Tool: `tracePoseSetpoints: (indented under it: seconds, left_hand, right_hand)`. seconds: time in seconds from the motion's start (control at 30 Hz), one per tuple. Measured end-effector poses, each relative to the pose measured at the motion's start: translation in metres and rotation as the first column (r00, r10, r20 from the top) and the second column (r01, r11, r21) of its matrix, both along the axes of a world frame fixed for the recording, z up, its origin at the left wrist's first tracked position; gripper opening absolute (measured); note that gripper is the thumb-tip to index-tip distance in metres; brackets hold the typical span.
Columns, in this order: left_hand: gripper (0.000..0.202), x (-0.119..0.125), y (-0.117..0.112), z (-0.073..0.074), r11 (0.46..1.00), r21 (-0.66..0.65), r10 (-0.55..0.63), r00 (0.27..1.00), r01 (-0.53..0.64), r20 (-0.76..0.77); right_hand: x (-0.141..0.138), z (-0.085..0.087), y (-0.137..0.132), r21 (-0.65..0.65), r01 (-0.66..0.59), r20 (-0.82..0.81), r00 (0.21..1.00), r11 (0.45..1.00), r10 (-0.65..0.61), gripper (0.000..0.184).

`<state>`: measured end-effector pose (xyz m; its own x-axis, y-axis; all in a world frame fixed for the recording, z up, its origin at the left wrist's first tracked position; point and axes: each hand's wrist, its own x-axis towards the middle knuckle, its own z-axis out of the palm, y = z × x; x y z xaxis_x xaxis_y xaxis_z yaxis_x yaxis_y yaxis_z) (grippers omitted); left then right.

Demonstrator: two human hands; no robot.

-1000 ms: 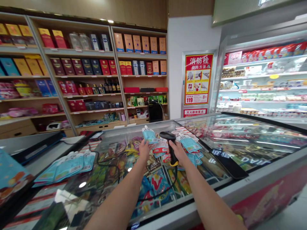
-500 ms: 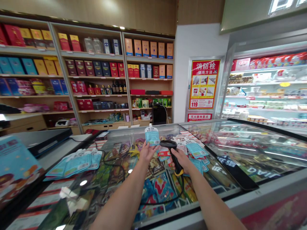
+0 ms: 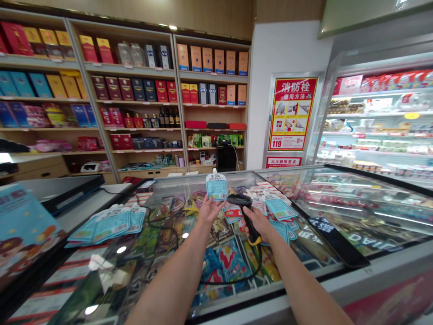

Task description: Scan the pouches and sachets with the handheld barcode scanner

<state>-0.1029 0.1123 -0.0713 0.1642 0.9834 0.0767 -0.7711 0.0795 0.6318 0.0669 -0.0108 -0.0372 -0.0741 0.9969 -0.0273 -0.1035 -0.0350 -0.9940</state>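
Head view: left grip (image 3: 211,211) clamps sachet (image 3: 217,187), right grip (image 3: 259,224) clamps scanner (image 3: 238,199) near freezer's edge (image 3: 203,174).

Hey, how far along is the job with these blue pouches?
Looks done: the fanned row of pouches on the freezer's glass lid. In hand: the left hand holds one pouch up by the scanner in the right hand. Left: probably the pile beyond that hand.

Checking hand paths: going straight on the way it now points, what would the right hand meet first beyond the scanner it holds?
Probably the spout pouch in the left hand, just past the head of the barcode scanner in the right hand; depth is hard to judge here.
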Motion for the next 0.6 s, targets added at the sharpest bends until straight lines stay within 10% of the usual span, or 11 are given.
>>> tracePoseSetpoints:
  seconds: [0.4,0.6]
  left_hand:
    - [0.033,-0.004,0.003,-0.004,0.999,-0.038,0.023,0.997,-0.026,-0.075]
    - [0.030,-0.068,-0.015,0.007,0.994,-0.035,0.099,0.994,-0.100,-0.035]
  right_hand:
    - [-0.011,-0.012,0.005,-0.016,-0.016,-0.003,1.000,1.000,0.016,0.033]
    - [-0.047,-0.010,0.004,-0.037,-0.105,-0.037,0.994,0.994,0.104,0.033]
